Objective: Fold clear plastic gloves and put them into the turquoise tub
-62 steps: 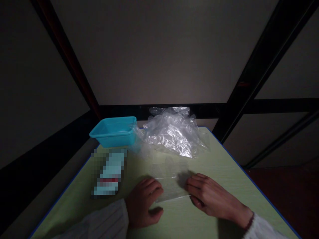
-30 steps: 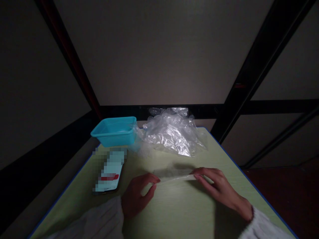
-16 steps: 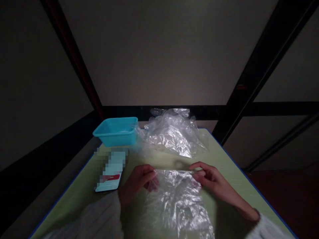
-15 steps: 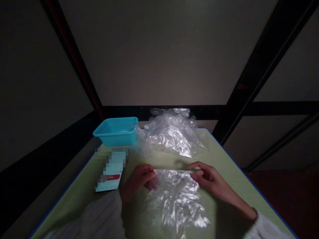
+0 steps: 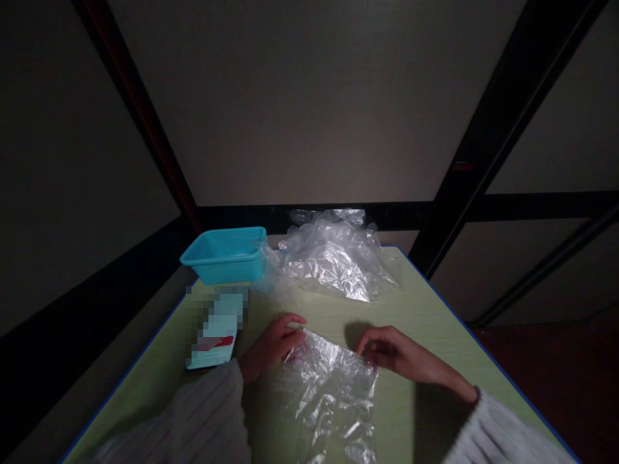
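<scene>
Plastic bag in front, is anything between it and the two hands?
Nothing visible is. The left hand and the right hand each pinch a far corner of the plastic bag, which lies on the table.

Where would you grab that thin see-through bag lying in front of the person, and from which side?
I'd pinch its far edge, one corner per hand, coming in from left and right. The clear plastic bag is limp film lying on the table, so only an edge offers a grip; the left hand and right hand hold those corners.
</scene>
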### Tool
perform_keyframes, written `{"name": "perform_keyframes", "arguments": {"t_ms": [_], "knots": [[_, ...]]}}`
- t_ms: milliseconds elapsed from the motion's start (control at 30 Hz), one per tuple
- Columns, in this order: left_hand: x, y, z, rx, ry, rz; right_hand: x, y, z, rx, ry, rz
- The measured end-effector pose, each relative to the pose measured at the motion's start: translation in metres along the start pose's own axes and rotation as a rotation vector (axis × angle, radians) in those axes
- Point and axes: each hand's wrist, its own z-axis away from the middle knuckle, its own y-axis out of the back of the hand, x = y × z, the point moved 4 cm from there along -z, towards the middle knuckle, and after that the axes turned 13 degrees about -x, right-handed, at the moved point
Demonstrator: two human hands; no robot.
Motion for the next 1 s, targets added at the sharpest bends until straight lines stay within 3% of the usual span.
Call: {"name": "perform_keyframes", "arguments": {"t_ms": [133, 400, 500, 633, 767, 867, 933, 1000], "knots": [[0.000, -0.005, 0.003, -0.076, -0.023, 0.028, -0.002, -0.003, 0.001, -0.077, -0.003, 0.004], [0.001, -0.012, 0.004, -0.078, -0.007, 0.010, -0.007, -0.013, -0.001, -0.172, -0.028, 0.031], [0.004, -0.006, 0.004, 0.043, -0.035, -0.022, -0.004, -0.009, -0.002, -0.111, -0.062, -0.001], [0.018, 0.007, 0.009, 0.294, -0.178, -0.148, 0.003, -0.002, 0.001, 0.010, -0.054, -0.111], [0.027, 0.016, 0.016, 0.459, -0.266, -0.228, 0.008, -0.008, 0.011, -0.100, -0.117, -0.206], [0.030, 0.014, 0.021, 0.486, -0.319, -0.350, 0.001, -0.005, 0.013, -0.004, -0.104, 0.001], [0.030, 0.005, 0.022, 0.407, -0.363, -0.462, -0.010, 0.001, 0.011, 0.146, -0.027, 0.258], [0.028, -0.007, 0.022, 0.262, -0.445, -0.588, -0.022, 0.000, 0.006, 0.179, 0.064, 0.469]]}}
